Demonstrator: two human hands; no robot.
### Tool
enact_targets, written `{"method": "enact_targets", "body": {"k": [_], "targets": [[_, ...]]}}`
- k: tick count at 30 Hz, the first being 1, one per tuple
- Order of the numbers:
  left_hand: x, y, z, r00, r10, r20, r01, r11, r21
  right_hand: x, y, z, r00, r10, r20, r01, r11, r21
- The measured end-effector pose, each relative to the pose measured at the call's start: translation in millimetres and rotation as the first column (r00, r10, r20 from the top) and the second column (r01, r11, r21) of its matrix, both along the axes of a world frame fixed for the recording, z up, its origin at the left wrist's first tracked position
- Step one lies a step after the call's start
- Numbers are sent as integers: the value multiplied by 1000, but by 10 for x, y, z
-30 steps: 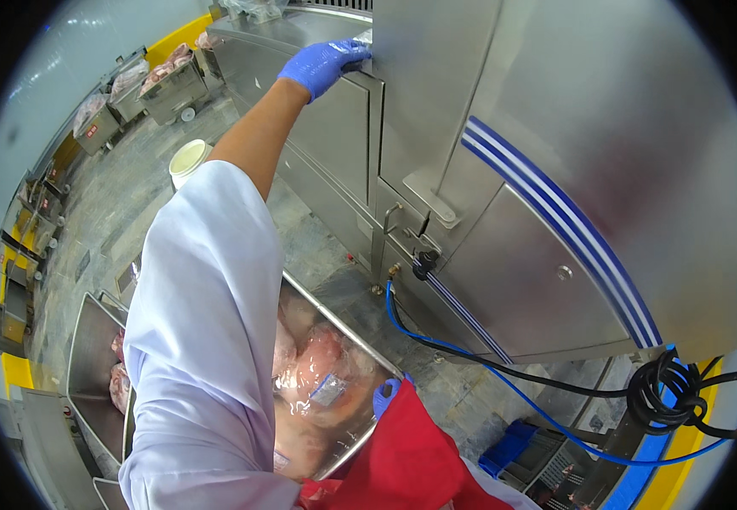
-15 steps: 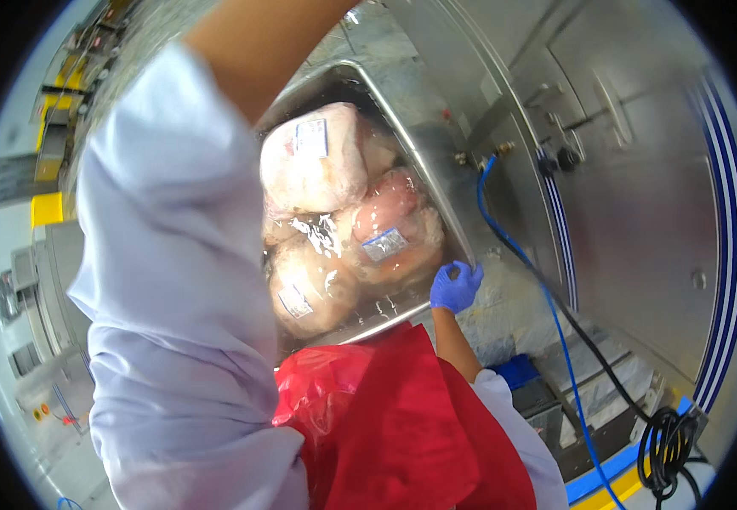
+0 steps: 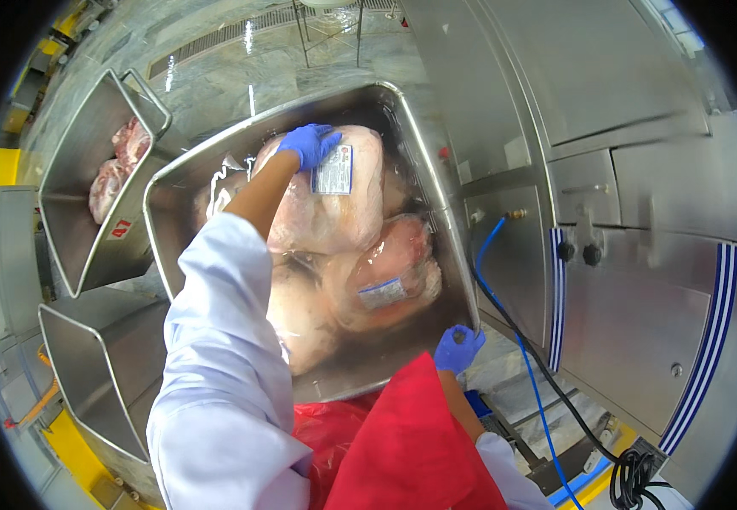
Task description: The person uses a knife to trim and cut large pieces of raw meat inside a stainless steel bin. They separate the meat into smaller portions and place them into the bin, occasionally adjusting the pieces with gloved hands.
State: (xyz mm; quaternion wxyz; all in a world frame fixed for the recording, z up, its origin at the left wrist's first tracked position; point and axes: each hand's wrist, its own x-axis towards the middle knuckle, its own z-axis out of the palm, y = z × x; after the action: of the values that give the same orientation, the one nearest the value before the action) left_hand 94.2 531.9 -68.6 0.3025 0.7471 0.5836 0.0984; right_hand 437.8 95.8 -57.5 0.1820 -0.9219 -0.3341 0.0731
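Note:
A large metal tub [image 3: 449, 234] holds bulky pieces of meat sealed in clear plastic, lying in liquid. My left hand [image 3: 310, 146], in a blue glove, rests on the biggest pale meat pack [image 3: 326, 223] at the far side, fingers stretched over its top beside a white and blue label [image 3: 332, 172]. Nearer and to the right lies a pinker meat pack [image 3: 392, 263] with its own label. A third pale pack [image 3: 304, 327] is partly behind my left sleeve. At the tub's near right corner my gloved right hand [image 3: 459, 348] curls its fingers at the rim.
On the left stands a metal bin [image 3: 66, 212] with red meat [image 3: 109, 183] inside, and a second metal bin [image 3: 88, 361] nearer me. Steel cabinets [image 3: 623, 314] line the right side. A blue hose [image 3: 521, 340] and black cable [image 3: 547, 365] hang beside the tub.
My left hand, out of view before, now lies on the large meat pack. My right hand stays at the tub corner. The view has shifted, showing the bins on the left.

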Motion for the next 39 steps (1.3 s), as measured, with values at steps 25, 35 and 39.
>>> {"method": "enact_targets", "body": {"k": [25, 35, 39], "targets": [[110, -406, 790, 973, -13, -230, 61, 977, 204, -170, 91, 23, 996, -76, 46, 80, 993, -84], [-137, -2752, 1368, 996, -88, 2, 85, 962, 258, -127, 10, -106, 987, -36, 154, 42, 999, -35], [82, -3666, 1152, 990, -79, -116, 105, 965, 240, -136, 59, -65, 995, -53, 89, 62, 994, -94]]}}
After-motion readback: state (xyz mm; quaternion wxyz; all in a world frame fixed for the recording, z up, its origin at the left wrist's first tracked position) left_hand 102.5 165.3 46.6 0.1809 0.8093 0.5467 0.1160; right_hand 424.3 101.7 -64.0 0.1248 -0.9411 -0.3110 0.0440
